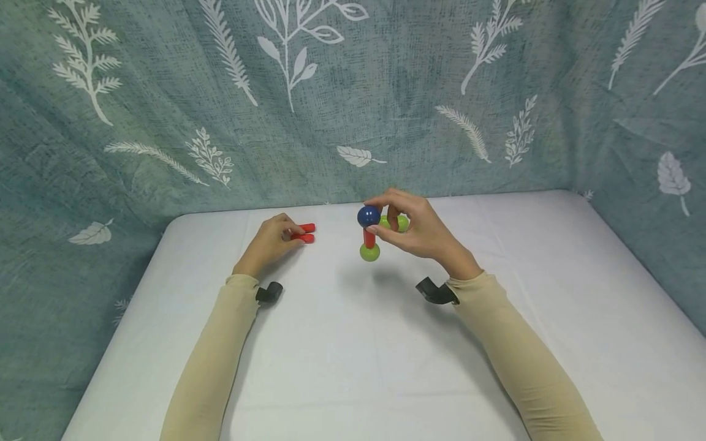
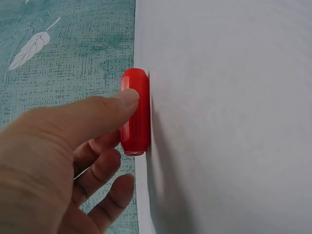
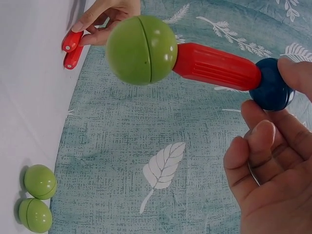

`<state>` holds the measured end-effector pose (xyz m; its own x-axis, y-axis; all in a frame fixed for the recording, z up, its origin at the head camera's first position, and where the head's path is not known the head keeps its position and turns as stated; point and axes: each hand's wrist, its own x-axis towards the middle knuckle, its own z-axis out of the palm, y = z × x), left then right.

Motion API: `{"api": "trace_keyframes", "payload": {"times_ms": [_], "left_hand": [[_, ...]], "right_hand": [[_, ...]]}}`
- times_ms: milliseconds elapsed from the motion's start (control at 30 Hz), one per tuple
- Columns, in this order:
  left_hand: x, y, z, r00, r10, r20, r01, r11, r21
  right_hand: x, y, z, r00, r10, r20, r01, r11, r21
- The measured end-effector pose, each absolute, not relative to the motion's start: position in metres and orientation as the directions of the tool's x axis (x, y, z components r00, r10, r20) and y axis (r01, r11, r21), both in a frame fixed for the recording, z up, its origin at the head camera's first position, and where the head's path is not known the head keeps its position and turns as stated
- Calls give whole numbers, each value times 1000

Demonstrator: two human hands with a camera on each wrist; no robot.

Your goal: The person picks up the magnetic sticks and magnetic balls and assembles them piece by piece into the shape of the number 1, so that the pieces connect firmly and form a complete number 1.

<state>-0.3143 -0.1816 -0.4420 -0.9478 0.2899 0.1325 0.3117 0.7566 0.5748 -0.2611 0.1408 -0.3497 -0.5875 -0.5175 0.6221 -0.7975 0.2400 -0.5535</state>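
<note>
- Currently, right hand [image 1: 416, 229] pinches a blue ball [image 1: 368, 216] — red rod [image 3: 219, 67] joins it to a green ball [image 3: 141, 50], off the desk [image 1: 353, 367].
- Left hand [image 1: 270, 240] grips red sticks [image 1: 306, 239] on desk — one or both, unclear.
- Two more green balls [image 3: 40, 182]: desk, side by side.

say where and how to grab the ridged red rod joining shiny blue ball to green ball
Probably halfway along the ridged red rod, from the left: it hangs roughly upright, its straight side bare, while the right grip pinches the blue ball above.
</note>
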Motion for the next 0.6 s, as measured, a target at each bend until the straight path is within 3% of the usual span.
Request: {"api": "trace_keyframes", "payload": {"times_ms": [600], "left_hand": [[-314,-184,-446,-957,284,66,266,757,597]], "right_hand": [[-261,142,-349,-580,-515,631,-804,236,-546]]}}
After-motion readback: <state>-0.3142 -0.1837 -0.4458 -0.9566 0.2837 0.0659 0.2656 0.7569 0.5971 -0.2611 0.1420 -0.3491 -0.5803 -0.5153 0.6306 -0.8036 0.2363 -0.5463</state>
